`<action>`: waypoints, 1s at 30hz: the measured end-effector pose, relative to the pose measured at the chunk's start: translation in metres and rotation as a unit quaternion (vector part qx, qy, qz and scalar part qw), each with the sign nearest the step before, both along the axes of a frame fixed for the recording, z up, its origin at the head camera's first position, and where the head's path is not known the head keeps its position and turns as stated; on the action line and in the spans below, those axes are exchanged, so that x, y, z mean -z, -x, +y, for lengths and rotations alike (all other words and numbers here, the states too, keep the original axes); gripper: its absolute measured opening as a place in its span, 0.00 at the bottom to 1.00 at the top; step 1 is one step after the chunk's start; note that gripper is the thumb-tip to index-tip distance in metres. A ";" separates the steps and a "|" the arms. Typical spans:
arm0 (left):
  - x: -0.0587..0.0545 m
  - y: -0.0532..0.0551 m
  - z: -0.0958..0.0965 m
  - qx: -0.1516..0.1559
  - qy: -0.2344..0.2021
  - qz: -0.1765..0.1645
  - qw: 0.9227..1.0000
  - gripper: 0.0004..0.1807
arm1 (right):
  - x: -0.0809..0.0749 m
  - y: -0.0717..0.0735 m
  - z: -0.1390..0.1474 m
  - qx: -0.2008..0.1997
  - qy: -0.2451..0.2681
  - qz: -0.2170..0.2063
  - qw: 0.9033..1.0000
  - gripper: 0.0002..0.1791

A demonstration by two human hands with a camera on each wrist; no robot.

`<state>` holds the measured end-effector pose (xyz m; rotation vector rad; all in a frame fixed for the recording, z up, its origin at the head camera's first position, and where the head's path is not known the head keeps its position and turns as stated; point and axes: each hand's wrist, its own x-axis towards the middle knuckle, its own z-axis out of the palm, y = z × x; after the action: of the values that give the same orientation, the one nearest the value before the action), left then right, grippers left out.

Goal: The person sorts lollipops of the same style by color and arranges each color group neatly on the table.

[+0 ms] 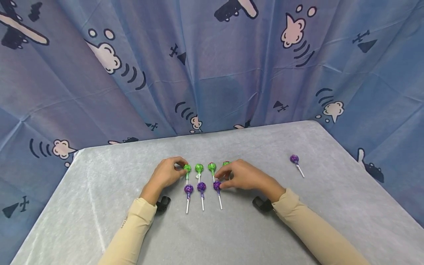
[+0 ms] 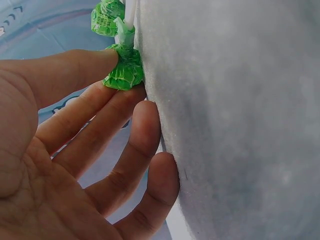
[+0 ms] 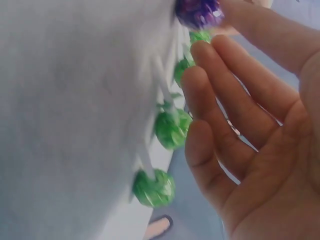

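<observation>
My left hand (image 1: 168, 172) pinches the head of the leftmost green-wrapped lollipop (image 1: 187, 168) between thumb and fingers; in the left wrist view that green lollipop (image 2: 125, 72) is at the fingertips. My right hand (image 1: 246, 176) has its thumb on the head of a purple-wrapped lollipop (image 1: 216, 185), its fingers curled close to it. In the right wrist view, the purple lollipop (image 3: 199, 12) is at the top edge. Two more green lollipops (image 1: 199, 168) (image 1: 212, 167) stand in the upper row; another green lollipop (image 1: 226, 163) is mostly hidden behind the right hand.
Two purple lollipops (image 1: 188, 189) (image 1: 201, 187) lie below the green row, sticks toward me. A separate purple lollipop (image 1: 294, 159) lies at the right of the grey cloth-covered table (image 1: 265, 239). A blue patterned curtain (image 1: 228, 99) hangs behind.
</observation>
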<state>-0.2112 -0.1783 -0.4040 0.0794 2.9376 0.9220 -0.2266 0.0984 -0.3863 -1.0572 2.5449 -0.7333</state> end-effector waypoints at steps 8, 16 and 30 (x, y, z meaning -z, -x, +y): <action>0.000 -0.001 0.000 0.003 -0.002 0.002 1.000 0.12 | -0.018 0.004 0.022 0.036 0.024 -0.024 0.999 0.18; -0.001 -0.002 0.001 -0.001 -0.001 0.004 1.000 0.12 | -0.024 0.015 0.069 0.073 0.010 0.021 0.997 0.18; 0.001 0.000 -0.002 -0.007 -0.005 -0.003 1.000 0.12 | -0.039 0.032 0.172 0.187 -0.021 0.060 0.980 0.20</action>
<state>-0.2111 -0.1806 -0.4051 0.0568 2.9326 0.9365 -0.2581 0.2704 -0.3471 -0.6302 2.8894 -0.7182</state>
